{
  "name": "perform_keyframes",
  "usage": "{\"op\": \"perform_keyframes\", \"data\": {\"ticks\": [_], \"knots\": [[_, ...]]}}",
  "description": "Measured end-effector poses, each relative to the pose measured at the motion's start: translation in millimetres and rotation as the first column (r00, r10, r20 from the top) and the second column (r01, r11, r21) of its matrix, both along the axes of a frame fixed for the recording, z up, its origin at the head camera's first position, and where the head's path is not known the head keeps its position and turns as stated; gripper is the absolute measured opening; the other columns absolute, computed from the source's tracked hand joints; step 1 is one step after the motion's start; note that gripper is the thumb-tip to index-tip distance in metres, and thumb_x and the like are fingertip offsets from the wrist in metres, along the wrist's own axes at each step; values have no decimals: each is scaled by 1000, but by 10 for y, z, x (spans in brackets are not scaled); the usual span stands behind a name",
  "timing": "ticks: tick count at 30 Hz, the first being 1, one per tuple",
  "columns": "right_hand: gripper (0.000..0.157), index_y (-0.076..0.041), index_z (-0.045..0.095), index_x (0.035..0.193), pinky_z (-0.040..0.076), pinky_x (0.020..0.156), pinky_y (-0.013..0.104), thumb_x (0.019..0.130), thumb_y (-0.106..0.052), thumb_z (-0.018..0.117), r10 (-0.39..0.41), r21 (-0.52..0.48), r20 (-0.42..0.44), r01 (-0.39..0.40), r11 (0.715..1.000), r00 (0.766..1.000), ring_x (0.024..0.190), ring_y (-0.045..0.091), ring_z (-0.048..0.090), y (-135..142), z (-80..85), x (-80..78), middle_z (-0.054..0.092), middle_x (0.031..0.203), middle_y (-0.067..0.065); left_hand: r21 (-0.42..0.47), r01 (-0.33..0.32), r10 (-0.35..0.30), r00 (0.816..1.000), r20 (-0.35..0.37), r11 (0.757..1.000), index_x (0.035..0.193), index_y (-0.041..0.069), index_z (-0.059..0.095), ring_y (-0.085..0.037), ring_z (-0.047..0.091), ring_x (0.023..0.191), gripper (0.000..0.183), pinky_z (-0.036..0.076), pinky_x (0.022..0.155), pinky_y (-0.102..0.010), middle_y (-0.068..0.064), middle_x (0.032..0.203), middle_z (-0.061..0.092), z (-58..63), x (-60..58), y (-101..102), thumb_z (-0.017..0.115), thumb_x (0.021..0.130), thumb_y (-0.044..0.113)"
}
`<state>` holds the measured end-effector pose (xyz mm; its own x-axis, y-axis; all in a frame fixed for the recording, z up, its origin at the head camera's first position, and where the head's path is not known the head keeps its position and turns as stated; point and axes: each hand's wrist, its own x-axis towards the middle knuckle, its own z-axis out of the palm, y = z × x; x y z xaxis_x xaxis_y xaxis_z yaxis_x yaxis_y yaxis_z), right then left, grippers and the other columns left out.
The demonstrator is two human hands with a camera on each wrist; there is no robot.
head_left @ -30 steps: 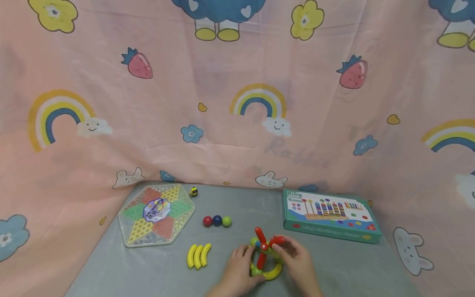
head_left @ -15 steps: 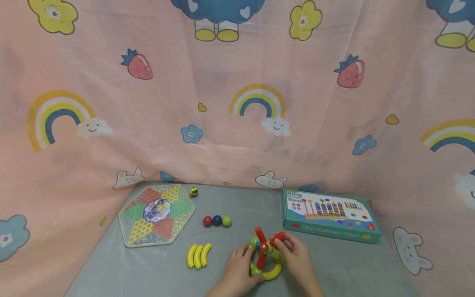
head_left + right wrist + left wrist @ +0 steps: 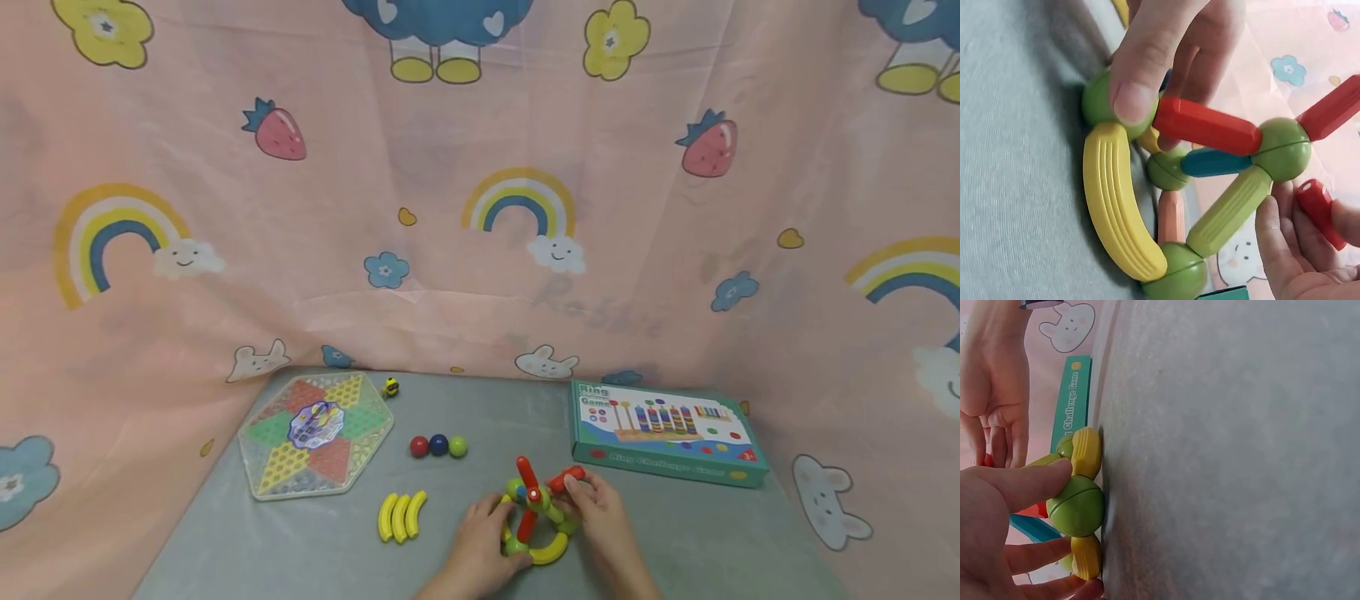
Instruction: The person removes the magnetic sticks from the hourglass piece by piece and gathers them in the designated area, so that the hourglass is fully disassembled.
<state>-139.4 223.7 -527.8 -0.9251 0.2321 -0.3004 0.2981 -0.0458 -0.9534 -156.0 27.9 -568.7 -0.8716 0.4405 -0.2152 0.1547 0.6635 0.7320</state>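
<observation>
A magnetic stick-and-ball frame stands on the table, with yellow curved sticks [image 3: 1113,200] and green balls [image 3: 1075,506] at its base. Red, blue [image 3: 1217,162] and light green sticks [image 3: 1230,211] rise to one green top ball [image 3: 1282,150], from which another red stick [image 3: 527,472] points outward. My left hand [image 3: 480,546] grips the base, its thumb on a green ball. To the right of the top ball, my right hand [image 3: 606,517] pinches a loose red stick [image 3: 1321,214] between thumb and fingers, apart from the frame in the right wrist view.
Three yellow curved sticks [image 3: 402,517] lie left of my hands. Behind them sit red, blue and green balls [image 3: 438,446]. A hexagonal game board [image 3: 255,492] and small bee toy [image 3: 391,387] are back left; a green game box [image 3: 667,433] lies back right.
My right hand has shifted slightly right with the red stick, which now stands farther from the top ball and is turned a little. My left hand keeps its hold on the base.
</observation>
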Motion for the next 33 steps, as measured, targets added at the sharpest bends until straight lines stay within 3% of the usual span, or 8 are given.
{"op": "perform_keyframes", "data": {"ticks": [2,6,11,13,20,23,28,33], "knots": [[42,7,51,133,59,88,33,106,-24,53,4,21,-10,-4,1000,1000,101,20,72,32,-11,1,71,118,21,5,5,-5,1000,-8,1000,133,10,63,-33,48,127,66,44,105,-57,-12,145,51,7,1,-6,85,78,38],[46,4,57,132,58,90,35,101,-30,62,-10,160,-20,13,987,1000,103,19,69,160,-43,25,71,117,17,13,39,-38,997,-62,999,131,15,65,-33,48,126,58,45,103,-57,-13,146,49,3,3,-39,81,76,25],[57,3,56,137,59,82,30,97,-37,67,8,354,13,-12,935,1000,105,22,67,495,-104,87,70,120,20,78,51,-46,997,-66,996,133,19,64,-37,46,133,63,45,105,-59,-14,150,45,4,-25,-110,75,72,8],[58,3,57,134,57,76,27,96,-39,68,30,427,50,-49,903,998,100,19,67,646,-153,100,72,115,18,109,38,-34,998,-45,993,134,19,63,-38,46,135,64,44,106,-60,-14,149,46,19,-50,-141,74,73,5],[48,10,68,110,57,62,32,89,-32,77,79,481,217,-177,859,973,69,15,66,891,-327,136,73,82,5,88,-75,83,993,-88,993,136,11,60,-37,53,129,61,47,104,-58,-13,140,54,50,-116,-247,73,77,7],[45,8,70,102,54,60,31,86,-33,80,96,537,221,-203,819,971,66,14,63,850,-333,149,71,76,2,35,-93,96,990,-103,995,135,8,61,-36,56,124,59,48,102,-57,-13,133,59,57,-133,-274,78,79,15],[40,3,70,97,47,60,31,86,-35,77,119,647,234,-246,721,965,68,15,57,789,-288,148,65,76,1,-17,-42,40,996,-82,999,135,11,61,-32,55,122,61,48,101,-54,-9,129,63,43,-145,-273,82,82,32],[48,8,68,104,48,63,35,90,-38,73,142,675,260,-285,680,955,71,18,56,805,-247,167,64,79,4,-3,-25,25,994,-104,1000,133,13,63,-29,56,120,52,49,100,-52,-6,128,64,14,-127,-268,79,84,19]]}}
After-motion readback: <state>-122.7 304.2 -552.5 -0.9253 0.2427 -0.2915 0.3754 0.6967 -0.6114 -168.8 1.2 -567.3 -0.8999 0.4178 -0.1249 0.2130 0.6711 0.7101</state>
